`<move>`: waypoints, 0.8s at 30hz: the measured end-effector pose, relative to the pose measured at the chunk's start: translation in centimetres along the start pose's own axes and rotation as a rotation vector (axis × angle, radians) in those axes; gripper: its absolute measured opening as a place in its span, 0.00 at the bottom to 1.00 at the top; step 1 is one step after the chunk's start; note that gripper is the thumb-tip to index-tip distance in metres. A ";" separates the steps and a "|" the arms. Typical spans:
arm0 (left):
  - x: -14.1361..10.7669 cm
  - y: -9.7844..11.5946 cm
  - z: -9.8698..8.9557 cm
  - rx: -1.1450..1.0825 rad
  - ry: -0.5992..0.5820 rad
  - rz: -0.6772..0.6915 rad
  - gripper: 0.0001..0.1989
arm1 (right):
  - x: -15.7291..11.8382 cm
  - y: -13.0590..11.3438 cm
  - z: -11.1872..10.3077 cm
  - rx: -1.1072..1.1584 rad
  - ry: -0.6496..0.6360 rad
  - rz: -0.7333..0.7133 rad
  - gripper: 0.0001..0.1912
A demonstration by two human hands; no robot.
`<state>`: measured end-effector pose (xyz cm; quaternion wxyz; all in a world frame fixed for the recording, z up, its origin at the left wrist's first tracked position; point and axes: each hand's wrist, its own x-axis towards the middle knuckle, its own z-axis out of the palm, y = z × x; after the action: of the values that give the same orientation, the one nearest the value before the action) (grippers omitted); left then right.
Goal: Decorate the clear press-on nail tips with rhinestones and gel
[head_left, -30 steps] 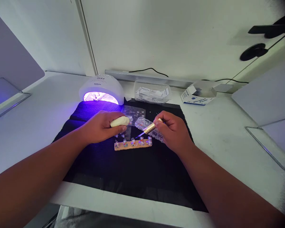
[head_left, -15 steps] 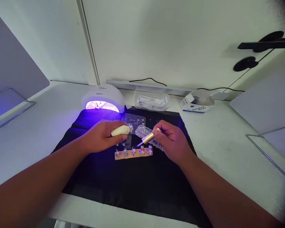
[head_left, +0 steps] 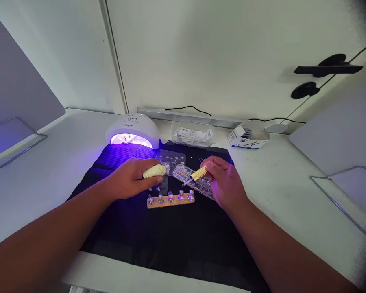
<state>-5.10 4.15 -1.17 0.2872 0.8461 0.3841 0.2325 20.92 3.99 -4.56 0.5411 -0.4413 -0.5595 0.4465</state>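
My left hand (head_left: 130,177) is closed around a pale yellow nail polish bottle (head_left: 154,171), tilted so that its neck points right. Pinched in my right hand (head_left: 224,179) is a gold-capped polish brush (head_left: 199,173), its thin bristle end pointing down and left. The brush tip hangs in the air above a light wooden stand (head_left: 171,203) that carries several decorated nail tips (head_left: 171,197) in a row. A clear compartment case (head_left: 183,171) of small gems lies behind the brush, partly covered by my right hand. Transparent sticker sheets (head_left: 173,156) lie behind the bottle.
A white nail lamp (head_left: 132,124) glows violet at the back left. Behind the black mat (head_left: 171,244) stand a clear tub (head_left: 192,140) of packets and an alcohol pads box (head_left: 249,138). Grey panels with wire feet (head_left: 338,199) flank both sides.
My right hand has lifted the brush up and to the right, away from the nail tips. My left hand keeps its hold on the bottle. The view has shifted slightly.
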 end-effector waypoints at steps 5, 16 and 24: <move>-0.1 -0.1 0.0 -0.016 -0.009 -0.021 0.12 | 0.4 0.0 0.3 0.107 0.053 -0.006 0.18; 0.1 -0.2 0.2 0.094 -0.011 -0.009 0.17 | 0.5 0.3 0.3 0.131 0.078 -0.039 0.16; 0.1 -0.3 0.2 0.124 -0.040 -0.008 0.17 | 0.0 0.4 0.2 0.022 0.063 -0.072 0.13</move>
<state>-5.05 4.27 -1.51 0.2428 0.8652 0.3953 0.1901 20.68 4.06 -5.00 0.5790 -0.4285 -0.5529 0.4187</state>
